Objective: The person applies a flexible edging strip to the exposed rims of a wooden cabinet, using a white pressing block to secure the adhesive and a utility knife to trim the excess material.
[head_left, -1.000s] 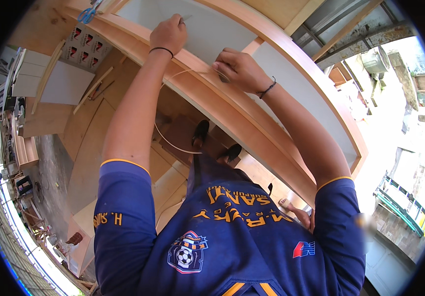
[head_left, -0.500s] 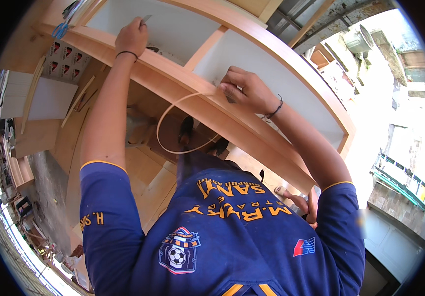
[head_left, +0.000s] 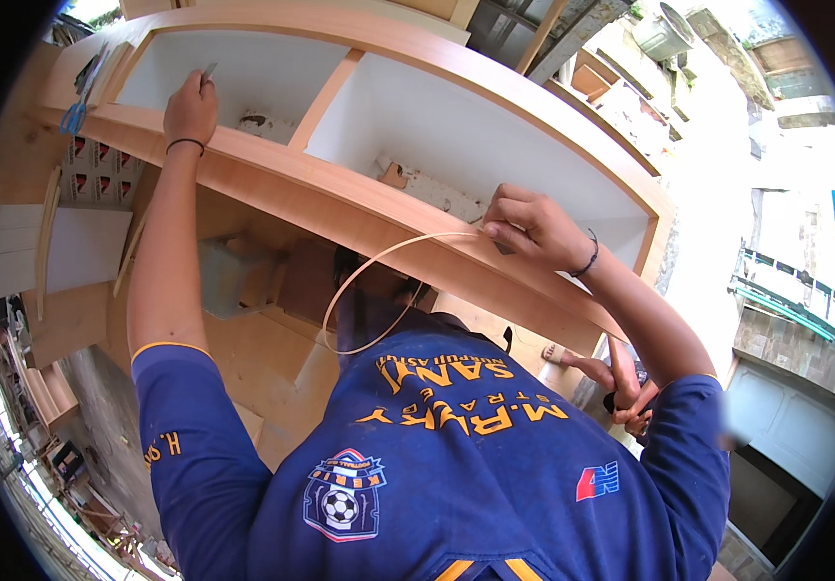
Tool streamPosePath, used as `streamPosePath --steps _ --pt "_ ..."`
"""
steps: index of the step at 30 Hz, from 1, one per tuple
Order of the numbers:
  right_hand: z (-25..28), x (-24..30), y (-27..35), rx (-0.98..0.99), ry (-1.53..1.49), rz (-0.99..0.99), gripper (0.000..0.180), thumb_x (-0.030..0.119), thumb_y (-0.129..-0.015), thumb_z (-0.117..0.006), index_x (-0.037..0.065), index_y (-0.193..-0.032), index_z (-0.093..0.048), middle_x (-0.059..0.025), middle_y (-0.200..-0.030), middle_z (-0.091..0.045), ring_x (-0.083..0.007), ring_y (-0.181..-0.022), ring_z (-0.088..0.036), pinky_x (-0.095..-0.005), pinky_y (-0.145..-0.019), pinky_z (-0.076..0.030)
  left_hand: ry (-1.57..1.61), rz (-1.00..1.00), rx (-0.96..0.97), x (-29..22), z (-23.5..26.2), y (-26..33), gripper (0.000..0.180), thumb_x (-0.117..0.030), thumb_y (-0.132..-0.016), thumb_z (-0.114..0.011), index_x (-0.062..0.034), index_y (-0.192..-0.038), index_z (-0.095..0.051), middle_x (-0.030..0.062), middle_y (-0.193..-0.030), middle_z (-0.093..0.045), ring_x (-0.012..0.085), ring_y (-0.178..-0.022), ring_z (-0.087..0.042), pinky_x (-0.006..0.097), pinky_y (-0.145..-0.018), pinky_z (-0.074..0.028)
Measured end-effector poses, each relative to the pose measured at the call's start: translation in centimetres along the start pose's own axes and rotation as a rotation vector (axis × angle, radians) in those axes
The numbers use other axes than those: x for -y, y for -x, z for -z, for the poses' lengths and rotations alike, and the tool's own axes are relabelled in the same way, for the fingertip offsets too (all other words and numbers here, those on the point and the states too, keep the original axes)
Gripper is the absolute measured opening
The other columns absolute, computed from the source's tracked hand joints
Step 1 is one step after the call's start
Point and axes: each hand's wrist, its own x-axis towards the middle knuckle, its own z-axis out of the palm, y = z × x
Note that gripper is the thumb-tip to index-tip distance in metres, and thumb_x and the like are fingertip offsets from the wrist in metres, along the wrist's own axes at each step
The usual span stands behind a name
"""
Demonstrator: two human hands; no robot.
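scissors [head_left: 74,118]: at cabinet's [head_left: 272,169] left end; strip [head_left: 379,256]: before cabinet; bucket [head_left: 667,35]: behind, right

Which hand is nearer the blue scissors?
Left. The left hand is a little to the right of the scissors; the right hand is much farther right.

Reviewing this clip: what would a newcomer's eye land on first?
The dark blue jersey with orange lettering dominates the lower middle. Next, a thin, pale strip loops leftward from the right hand, near centre. The wooden frame with white-lined compartments spans the upper part.
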Motion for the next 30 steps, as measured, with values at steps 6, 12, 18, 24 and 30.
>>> streamPosePath --steps 6,12,18,24,30 --pt "0.6 0.7 0.4 -0.070 0.075 0.060 0.019 0.018 -0.091 -0.054 0.000 -0.093 -0.060 -0.0127 -0.091 -0.056 -0.0252 -0.079 -0.057 -0.0324 -0.070 -0.046 0.126 -0.208 -0.211 -1.2 1.0 0.6 0.024 -0.020 -0.092 -0.045 -0.0051 -0.103 -0.058 0.0184 -0.094 -0.063 0.0348 -0.088 -0.060 0.043 -0.076 -0.047" --pt "3.7 4.1 4.2 -0.483 -0.005 -0.133 0.029 0.023 -0.090 -0.054 0.001 -0.111 -0.056 -0.0134 -0.106 -0.059 -0.0245 -0.093 -0.059 -0.0324 -0.078 -0.046 1.164 -0.285 0.288 -20.9 5.1 7.9 0.040 -0.031 -0.100 -0.032 -0.0023 -0.114 -0.057 0.0049 -0.118 -0.058 0.0158 -0.115 -0.048 0.031 -0.092 -0.036" --pt "2.2 8.5 7.1 -0.615 -0.422 -0.144 0.038 0.022 -0.089 -0.059 -0.002 -0.118 -0.052 -0.0109 -0.110 -0.058 -0.0167 -0.096 -0.056 -0.0289 -0.081 -0.044 1.285 -0.743 0.855 -32.8 7.9 16.8 0.052 -0.041 -0.099 -0.022 -0.0066 -0.133 -0.043 0.0084 -0.137 -0.043 0.0194 -0.128 -0.036 0.037 -0.104 -0.028" --pt "-0.4 9.0 11.1 -0.797 -0.627 -0.205 0.021 0.010 -0.088 -0.057 -0.004 -0.104 -0.055 -0.0080 -0.090 -0.062 -0.0134 -0.085 -0.059 -0.0265 -0.078 -0.047 1.258 -0.853 1.163 -36.1 7.9 19.1 0.049 -0.037 -0.099 -0.029 -0.0038 -0.132 -0.043 0.0127 -0.137 -0.039 0.0252 -0.128 -0.035 0.036 -0.105 -0.028" --pt "-3.9 8.8 15.6 -1.635 -0.523 -0.231 0.007 0.006 -0.090 -0.053 0.001 -0.092 -0.056 -0.0040 -0.083 -0.060 -0.0081 -0.078 -0.056 -0.0224 -0.072 -0.044 0.697 -1.251 0.897 -33.1 4.4 15.3 0.049 -0.037 -0.097 -0.035 0.0003 -0.129 -0.043 0.0159 -0.120 -0.050 0.0287 -0.114 -0.046 0.034 -0.098 -0.033"
